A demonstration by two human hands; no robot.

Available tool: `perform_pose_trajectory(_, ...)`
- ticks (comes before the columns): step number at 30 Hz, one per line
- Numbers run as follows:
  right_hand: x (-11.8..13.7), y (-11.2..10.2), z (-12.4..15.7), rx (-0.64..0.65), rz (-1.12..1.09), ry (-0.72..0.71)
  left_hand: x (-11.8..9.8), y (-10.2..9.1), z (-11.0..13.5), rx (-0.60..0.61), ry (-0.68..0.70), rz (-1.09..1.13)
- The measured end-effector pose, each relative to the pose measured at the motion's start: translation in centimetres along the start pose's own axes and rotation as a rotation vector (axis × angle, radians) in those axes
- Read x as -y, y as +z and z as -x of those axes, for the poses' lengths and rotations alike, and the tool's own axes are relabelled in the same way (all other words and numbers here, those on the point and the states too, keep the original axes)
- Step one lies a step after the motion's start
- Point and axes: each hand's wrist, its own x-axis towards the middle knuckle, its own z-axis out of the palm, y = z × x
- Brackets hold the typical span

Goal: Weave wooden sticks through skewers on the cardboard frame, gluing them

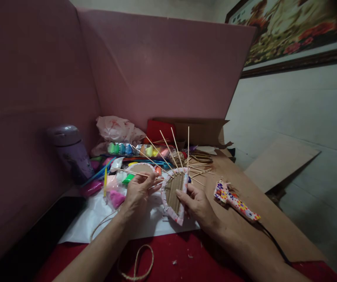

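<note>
A half-round piece of corrugated cardboard [174, 194], edged in pale pink, is tilted up above the white sheet. My right hand [199, 203] grips its right edge, thumb on the ridged face. Several thin wooden sticks [173, 145] fan upward from its curved edge. At the board's left side, my left hand [142, 188] pinches another wooden stick [127, 171] that points left; its inner end is partly hidden by the fingers. Behind the left hand lies a second cardboard piece [141, 168] with a similar pale rim.
A flower-patterned glue gun [236, 199] with a black cord lies on brown cardboard [277, 231] at right. Loose sticks [200, 171], packs of coloured clay [124, 149] and a purple bottle [71, 154] stand behind. Twine [136, 262] loops over red cloth in front.
</note>
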Motion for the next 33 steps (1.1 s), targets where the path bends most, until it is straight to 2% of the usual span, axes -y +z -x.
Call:
perform_pose_trajectory(9,-0.79,-0.09,-0.18,0.081,-0.092,-0.045,0.38,-0.07,0.14,-0.009,-0.021,-0.042)
perform_pose_trajectory(27,-0.78,-0.13,-0.11,0.082,-0.049,-0.061,0.64,-0.28,-0.11,0.009,0.005,-0.077)
perform_pose_trajectory(33,-0.78,-0.1,-0.08,0.095,-0.087,-0.028,0.79,-0.31,-0.35,-0.007,0.003,-0.087)
